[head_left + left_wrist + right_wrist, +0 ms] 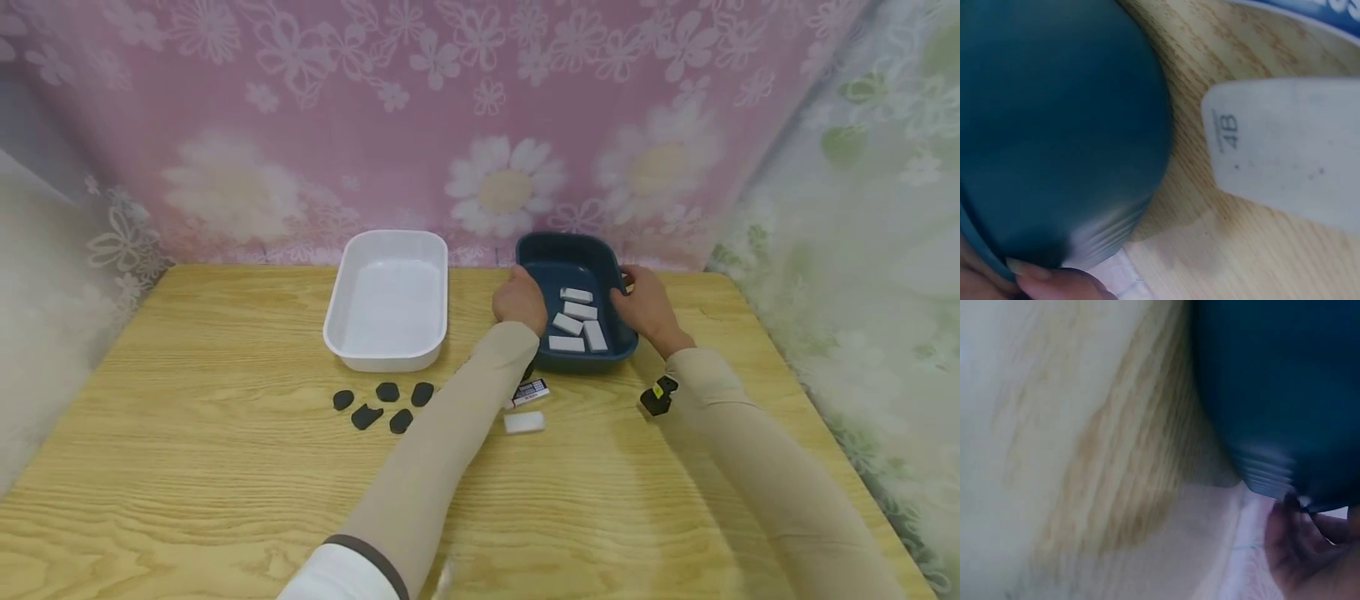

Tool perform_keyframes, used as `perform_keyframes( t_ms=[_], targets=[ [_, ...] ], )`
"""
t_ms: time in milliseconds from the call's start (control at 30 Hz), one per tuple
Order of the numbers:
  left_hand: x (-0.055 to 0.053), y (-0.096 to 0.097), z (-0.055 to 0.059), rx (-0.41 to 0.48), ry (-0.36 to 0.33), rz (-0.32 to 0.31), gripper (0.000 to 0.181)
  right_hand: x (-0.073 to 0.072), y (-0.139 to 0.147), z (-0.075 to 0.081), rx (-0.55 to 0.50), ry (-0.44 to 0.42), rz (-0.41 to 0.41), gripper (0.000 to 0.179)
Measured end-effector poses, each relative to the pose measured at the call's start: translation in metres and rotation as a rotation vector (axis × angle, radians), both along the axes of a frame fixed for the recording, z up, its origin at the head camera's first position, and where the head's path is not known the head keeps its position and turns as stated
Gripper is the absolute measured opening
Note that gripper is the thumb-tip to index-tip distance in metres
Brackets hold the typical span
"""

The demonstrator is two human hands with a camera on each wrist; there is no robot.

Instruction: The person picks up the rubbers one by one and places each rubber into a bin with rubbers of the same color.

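Note:
A dark blue plastic tub (pixel 564 271) stands at the back right of the table, with several white erasers (pixel 581 311) lying in it. My left hand (pixel 520 302) grips the tub's left rim; the thumb curls over the edge in the left wrist view. On the opposite side my right hand (pixel 648 308) holds the right rim, thumb inside and fingers outside. In front of the tub lie a bare white eraser (pixel 524 422), marked 4B in the left wrist view, and an eraser with a printed sleeve (pixel 529 392), partly hidden by my left forearm.
An empty white tub (pixel 386 362) stands to the left of the blue one. Several flat black pieces (pixel 366 417) are scattered in front of it, beside my left sleeve. A flowered pink curtain (pixel 390 125) hangs behind the wooden table (pixel 187 433).

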State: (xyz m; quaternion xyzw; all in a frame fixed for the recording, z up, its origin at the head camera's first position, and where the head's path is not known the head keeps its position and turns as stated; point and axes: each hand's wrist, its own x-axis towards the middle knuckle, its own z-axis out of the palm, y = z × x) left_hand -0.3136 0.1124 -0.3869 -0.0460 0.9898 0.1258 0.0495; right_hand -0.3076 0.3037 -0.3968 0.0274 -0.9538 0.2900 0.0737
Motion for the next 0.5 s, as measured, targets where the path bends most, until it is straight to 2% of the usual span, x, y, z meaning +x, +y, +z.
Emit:
perform_keyframes(
  t_ms=[133,267,400,500],
  targets=[
    [0.0,0.0,0.0,0.021,0.001,0.006,0.037,0.001,0.0,0.004,-0.012,-0.15,-0.001,0.044],
    [-0.002,-0.001,-0.005,0.049,0.022,-0.003,0.028,0.002,-0.002,0.007,-0.074,-0.243,-0.017,0.047],
    [-0.006,-0.005,-0.012,0.082,0.06,-0.043,0.024,0.002,-0.005,0.007,-0.141,-0.26,-0.045,0.05],
    [-0.008,-0.012,-0.016,0.134,0.039,-0.099,0.031,0.002,-0.007,0.005,-0.153,-0.248,-0.068,0.05]
  ],
)
